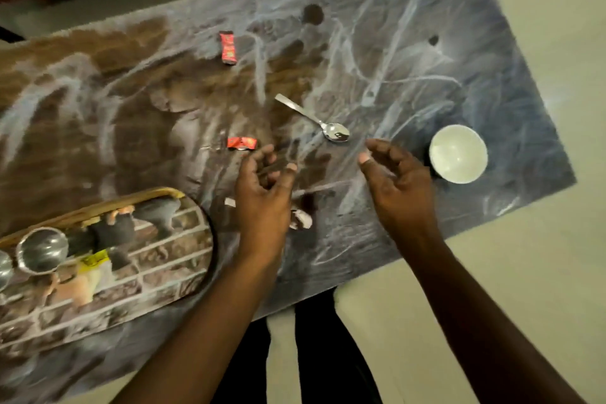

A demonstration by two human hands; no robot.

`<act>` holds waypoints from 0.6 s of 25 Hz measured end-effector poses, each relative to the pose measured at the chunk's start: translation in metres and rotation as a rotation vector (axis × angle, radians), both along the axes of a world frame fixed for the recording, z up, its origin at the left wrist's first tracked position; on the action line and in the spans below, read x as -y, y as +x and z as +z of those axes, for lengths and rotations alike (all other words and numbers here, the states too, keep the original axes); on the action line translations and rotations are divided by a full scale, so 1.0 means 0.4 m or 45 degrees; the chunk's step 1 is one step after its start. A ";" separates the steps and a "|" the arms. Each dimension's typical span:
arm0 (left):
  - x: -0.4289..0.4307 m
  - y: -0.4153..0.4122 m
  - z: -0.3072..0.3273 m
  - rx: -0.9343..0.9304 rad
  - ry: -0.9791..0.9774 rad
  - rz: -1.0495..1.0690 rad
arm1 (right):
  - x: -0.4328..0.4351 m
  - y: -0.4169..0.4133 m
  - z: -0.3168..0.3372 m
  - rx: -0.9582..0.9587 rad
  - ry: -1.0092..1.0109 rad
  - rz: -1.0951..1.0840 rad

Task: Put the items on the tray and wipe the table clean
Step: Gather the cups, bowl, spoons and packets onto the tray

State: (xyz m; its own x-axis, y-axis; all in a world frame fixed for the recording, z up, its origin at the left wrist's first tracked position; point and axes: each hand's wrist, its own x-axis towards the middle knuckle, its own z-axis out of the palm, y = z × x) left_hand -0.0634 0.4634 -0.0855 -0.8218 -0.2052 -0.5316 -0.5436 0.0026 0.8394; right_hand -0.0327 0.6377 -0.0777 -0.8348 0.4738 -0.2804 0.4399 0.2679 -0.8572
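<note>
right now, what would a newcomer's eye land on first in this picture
The tabletop, streaked all over with white smears, stands out first. Above its near middle are the left hand and right hand, both empty, with a steel spoon just beyond them and a white bowl to the right. At the near left sits a picture-printed tray holding a steel bowl.

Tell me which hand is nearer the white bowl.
Right. The right hand is close beside the white bowl. The left hand is farther off, on the far side of the right hand, by a red sachet.
</note>
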 end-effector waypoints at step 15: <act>-0.562 -0.027 -0.082 0.403 0.288 -0.537 | -0.454 0.087 -0.128 0.167 -0.141 -0.422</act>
State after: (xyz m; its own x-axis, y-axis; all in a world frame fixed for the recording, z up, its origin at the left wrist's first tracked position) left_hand -0.0743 0.6880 -0.1181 -0.6019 0.2529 -0.7575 -0.7592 0.1130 0.6410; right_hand 0.0021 0.8193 -0.1291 -0.5944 0.6733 -0.4398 0.5954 0.0009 -0.8034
